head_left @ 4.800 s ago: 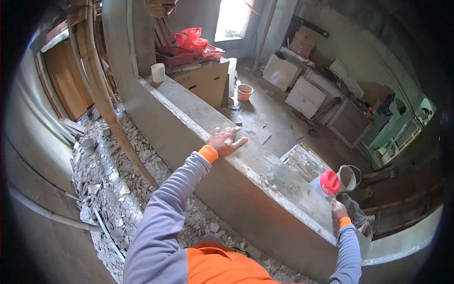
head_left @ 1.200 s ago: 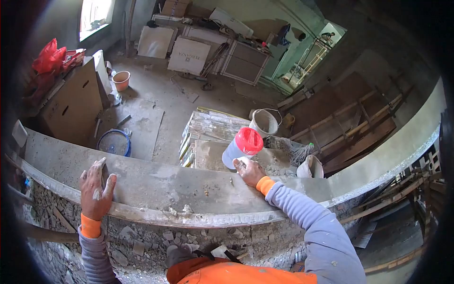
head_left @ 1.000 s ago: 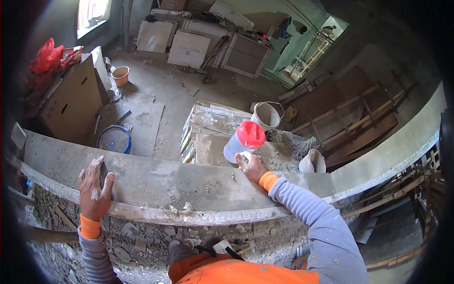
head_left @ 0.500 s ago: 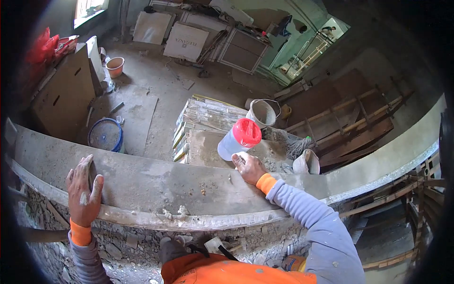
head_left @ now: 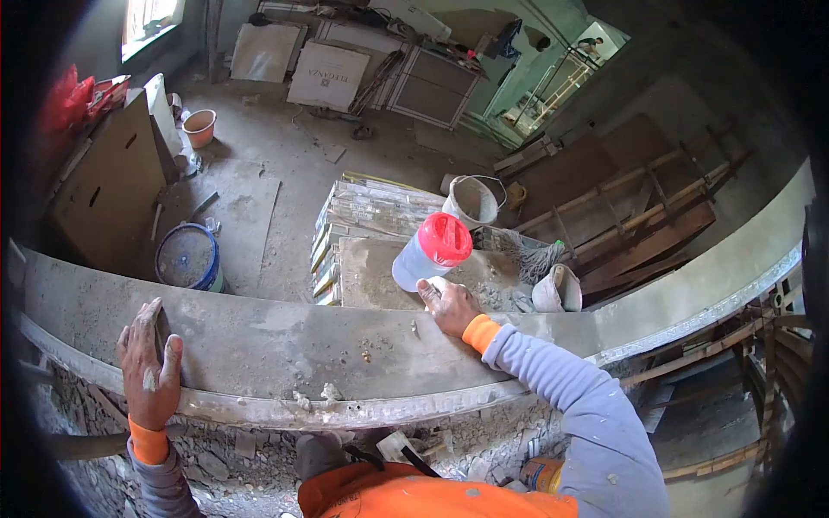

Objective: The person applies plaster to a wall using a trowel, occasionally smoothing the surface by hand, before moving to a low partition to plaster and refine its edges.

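Observation:
A clear plastic jug (head_left: 416,263) with a red lid leans at the far edge of the wall's ledge (head_left: 259,337). My right hand (head_left: 451,308) is closed at its lower right side. A white part, apparently the jug's handle, shows at my fingers, and the far fingers are partly hidden. My left hand (head_left: 150,363) lies on the ledge at the left, with its fingers stretched out, its thumb apart and nothing in it. Greyish-white dust or mortar marks that hand. Small mortar lumps (head_left: 331,392) sit near the ledge's front edge.
Beyond the ledge are stacked tile boxes (head_left: 380,207), a white bucket (head_left: 472,203), a blue-rimmed bucket (head_left: 188,257) and an orange bucket (head_left: 199,128). A wooden ladder (head_left: 639,194) lies at the right. Another person (head_left: 590,45) is in the far doorway.
The view has shifted slightly, so most things appear a little further left. Both hands and the jug keep nearly the same places relative to the ledge.

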A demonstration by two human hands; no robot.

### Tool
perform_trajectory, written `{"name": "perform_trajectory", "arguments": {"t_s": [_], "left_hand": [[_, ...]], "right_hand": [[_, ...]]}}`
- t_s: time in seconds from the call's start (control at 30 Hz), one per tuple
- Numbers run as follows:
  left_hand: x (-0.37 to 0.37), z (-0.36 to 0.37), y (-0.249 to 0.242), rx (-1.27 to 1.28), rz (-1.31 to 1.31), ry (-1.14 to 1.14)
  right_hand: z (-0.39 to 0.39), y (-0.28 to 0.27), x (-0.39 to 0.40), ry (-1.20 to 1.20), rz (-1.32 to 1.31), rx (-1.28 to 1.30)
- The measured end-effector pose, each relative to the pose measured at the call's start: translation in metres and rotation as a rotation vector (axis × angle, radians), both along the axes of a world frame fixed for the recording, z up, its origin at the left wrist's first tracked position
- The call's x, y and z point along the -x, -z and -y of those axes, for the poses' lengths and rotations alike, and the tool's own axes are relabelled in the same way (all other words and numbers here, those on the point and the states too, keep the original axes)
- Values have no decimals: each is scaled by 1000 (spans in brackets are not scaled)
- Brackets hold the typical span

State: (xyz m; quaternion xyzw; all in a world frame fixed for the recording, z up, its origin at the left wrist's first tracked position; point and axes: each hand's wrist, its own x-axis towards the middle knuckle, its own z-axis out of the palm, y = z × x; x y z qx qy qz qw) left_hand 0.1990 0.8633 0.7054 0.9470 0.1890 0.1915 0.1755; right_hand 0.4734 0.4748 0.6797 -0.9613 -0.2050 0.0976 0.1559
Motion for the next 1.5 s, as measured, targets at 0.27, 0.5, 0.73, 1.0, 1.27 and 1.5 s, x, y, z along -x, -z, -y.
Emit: {"name": "perform_trajectory", "arguments": {"t_s": [0.27, 0.5, 0.73, 1.0, 1.27, 1.5], "left_hand": [[0, 1, 0, 13, 6, -1], [0, -2, 5, 13, 61, 30], [7, -2, 10, -156, 209, -1], [6, 4, 1, -53, -11, -83], [10, 5, -4, 31, -62, -101], [13, 5, -4, 76, -89, -99]], "right_hand": [[-3, -9, 4, 15, -4, -1], [-3, -8, 6, 56, 41, 53], [6, 18, -11, -57, 88, -58], [-2, 4, 0, -31, 91, -22], [12, 31, -23, -212, 155, -107], [4, 16, -12, -140, 92, -77]]}}
